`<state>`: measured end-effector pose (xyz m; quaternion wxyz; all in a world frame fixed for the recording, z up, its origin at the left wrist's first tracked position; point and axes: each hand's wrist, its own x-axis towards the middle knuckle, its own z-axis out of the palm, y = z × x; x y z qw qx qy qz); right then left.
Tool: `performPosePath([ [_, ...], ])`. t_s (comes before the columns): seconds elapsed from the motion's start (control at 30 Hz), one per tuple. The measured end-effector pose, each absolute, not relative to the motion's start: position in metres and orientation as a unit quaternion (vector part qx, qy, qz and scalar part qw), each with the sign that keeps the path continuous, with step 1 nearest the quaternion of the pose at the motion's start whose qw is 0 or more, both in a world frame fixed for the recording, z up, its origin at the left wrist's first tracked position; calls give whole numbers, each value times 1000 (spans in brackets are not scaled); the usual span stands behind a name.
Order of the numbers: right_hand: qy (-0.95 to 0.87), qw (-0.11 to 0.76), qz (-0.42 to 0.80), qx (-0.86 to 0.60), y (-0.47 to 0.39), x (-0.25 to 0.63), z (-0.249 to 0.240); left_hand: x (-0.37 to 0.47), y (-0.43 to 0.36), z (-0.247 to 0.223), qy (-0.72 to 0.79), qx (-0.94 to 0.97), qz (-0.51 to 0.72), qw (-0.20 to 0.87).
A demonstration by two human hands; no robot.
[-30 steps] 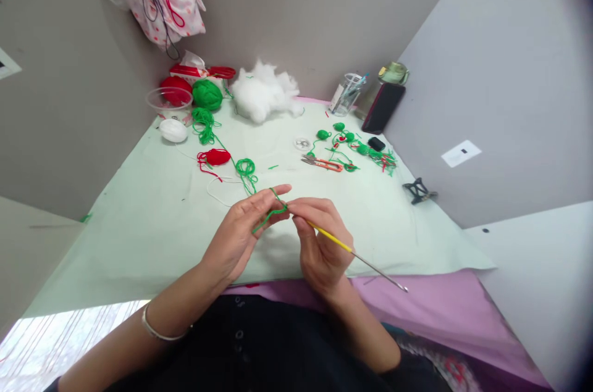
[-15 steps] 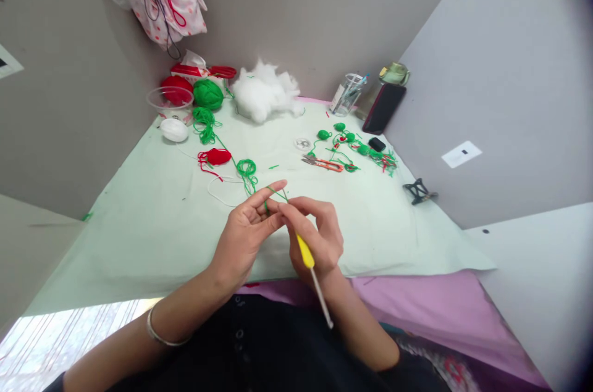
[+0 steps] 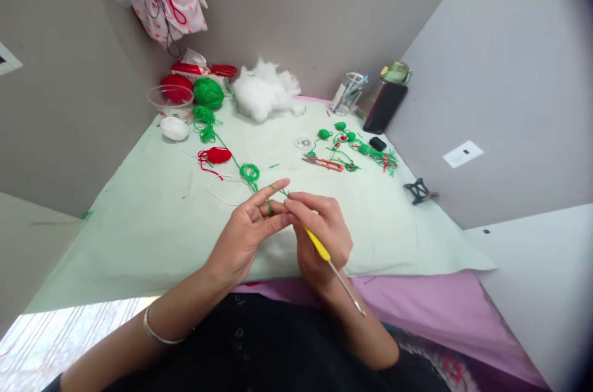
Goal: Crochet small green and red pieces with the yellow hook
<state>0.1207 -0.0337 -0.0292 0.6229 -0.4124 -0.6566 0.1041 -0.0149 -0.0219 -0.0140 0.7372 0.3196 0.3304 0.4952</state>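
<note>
My right hand (image 3: pixel 324 228) is closed round the yellow grip of a crochet hook (image 3: pixel 318 246); its rear metal shaft slants down toward my forearm. Green yarn (image 3: pixel 270 205) wraps the fingers of my left hand (image 3: pixel 252 219), whose index finger stretches out with a strand across it. The left thumb pinches near the right fingertips, where the hook's working tip and any stitches are mostly hidden. From there the yarn runs back over the table to a loose green coil (image 3: pixel 249 173) just beyond the left hand.
Farther back lie a red yarn bundle (image 3: pixel 217 155), a green yarn ball (image 3: pixel 208 93) and white stuffing (image 3: pixel 266 91). Orange-handled thread snips (image 3: pixel 324 162) lie near small green crocheted pieces (image 3: pixel 324 134). A phone (image 3: pixel 385 108) leans at the right, near a clear cup (image 3: pixel 347 94).
My right hand has shifted slightly right, and the hook's rear end has swung right and up. The green coil has slid a little right. My left hand keeps its hold on the yarn.
</note>
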Motion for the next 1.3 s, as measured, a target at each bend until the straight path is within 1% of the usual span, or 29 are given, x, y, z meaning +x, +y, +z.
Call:
performPosePath([
  [0.03,-649,631,116,-409,-34,121,-30,-16,-22,-14,328,306,485,750],
  [0.07,-633,642,153,-405,-33,122,-30,-17,-21,-13,325,299,478,759],
  [0.17,-556,661,322,-387,-28,128,-26,-20,-20,-10,314,298,475,766],
  [0.23,-499,664,411,-376,-23,132,-23,-22,-20,-8,310,300,477,766],
  [0.3,-462,662,457,-373,-20,134,-21,-23,-20,-8,308,304,478,765],
  [0.37,-449,657,478,-371,-19,134,-20,-24,-20,-9,305,314,477,762],
  [0.6,-455,639,502,-365,-21,139,-15,-27,-20,-9,323,364,470,736],
  [0.83,-489,631,467,-379,-25,143,-16,-27,-20,-7,337,389,471,717],
  [1.0,-508,646,434,-370,-30,144,-16,-28,-20,-11,340,421,473,695],
  [1.3,-520,641,447,-345,-30,143,-16,-29,-21,-10,342,437,476,683],
])
